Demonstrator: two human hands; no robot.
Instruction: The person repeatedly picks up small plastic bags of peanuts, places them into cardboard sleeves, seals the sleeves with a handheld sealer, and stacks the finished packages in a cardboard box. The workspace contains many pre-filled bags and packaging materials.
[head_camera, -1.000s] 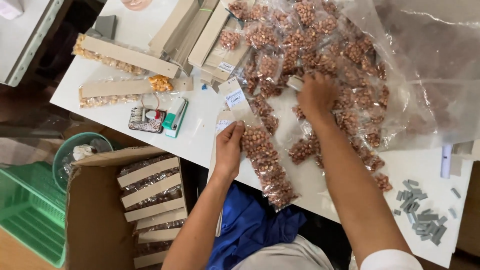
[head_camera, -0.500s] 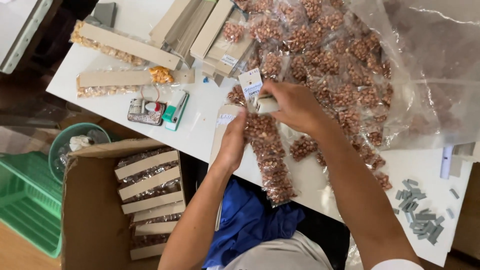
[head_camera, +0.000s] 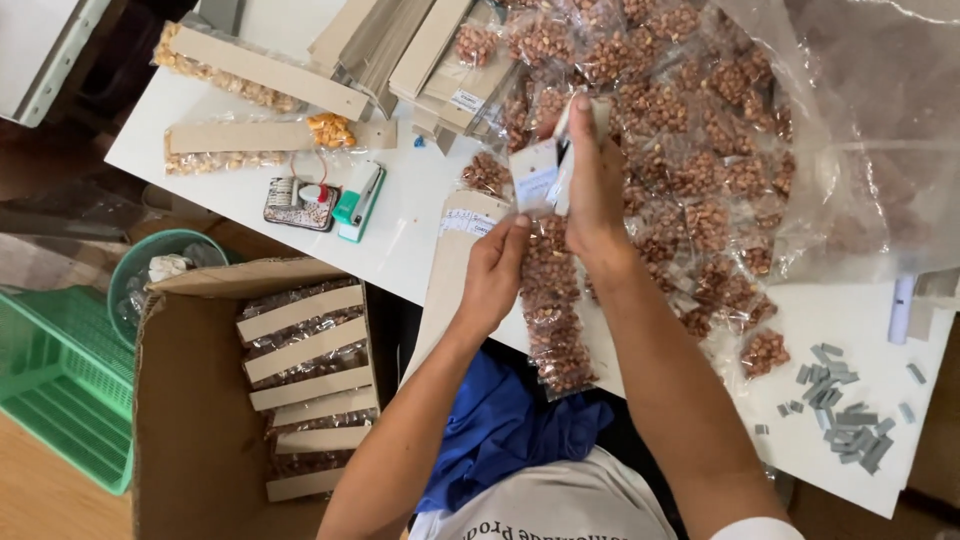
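Above the white table (head_camera: 400, 235), right hand (head_camera: 592, 180) fingers pinch a white-labelled peanut packet (head_camera: 545, 175); left hand (head_camera: 495, 270) fingers press the peanut strip (head_camera: 555, 310).

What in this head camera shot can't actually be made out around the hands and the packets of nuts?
- Right hand: its palm side and grip on the small packet face away from the head camera.
- Left hand: fingertips tucked against the hanging strip of nut packets.
- Cardboard box: cut off by the bottom edge.
- Grey staple pile: pieces too small to count.
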